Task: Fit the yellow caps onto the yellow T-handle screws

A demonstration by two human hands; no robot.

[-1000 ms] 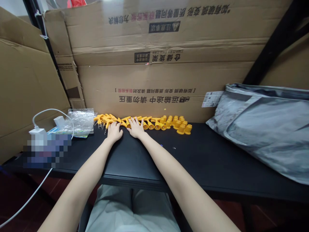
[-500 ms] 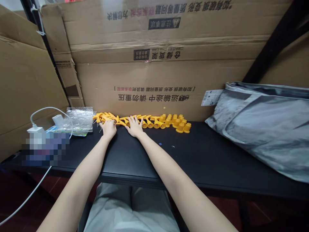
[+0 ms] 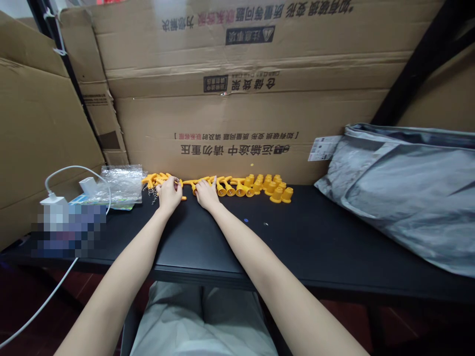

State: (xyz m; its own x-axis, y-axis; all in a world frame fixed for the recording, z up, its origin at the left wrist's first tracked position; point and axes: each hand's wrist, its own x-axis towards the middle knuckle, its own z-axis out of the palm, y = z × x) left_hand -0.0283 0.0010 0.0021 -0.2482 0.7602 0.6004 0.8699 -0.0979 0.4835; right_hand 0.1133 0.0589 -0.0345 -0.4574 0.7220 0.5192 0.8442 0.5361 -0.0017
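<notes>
My left hand is closed on a yellow T-shaped handle, partly hidden by the fingers. Just left of it lies a pile of similar yellow handles with thin metal spirals sticking out toward me. My right hand has its fingers bent over a yellow bell-shaped piece, which they mostly cover. Right of that hand runs a row of yellow bell-shaped pieces, open ends facing me, with handles behind. Beyond the row stand several yellow flanged cups, narrow ends up.
Clear plastic wrap and a white charger with cable lie at left on the black table. A grey bag fills the right side. Large cardboard sheets rise behind. A small blue bit lies in front.
My left hand has shifted slightly right and now grips a yellow handle apart from the pile. My right hand's fingers, spread before, have curled in over the row.
</notes>
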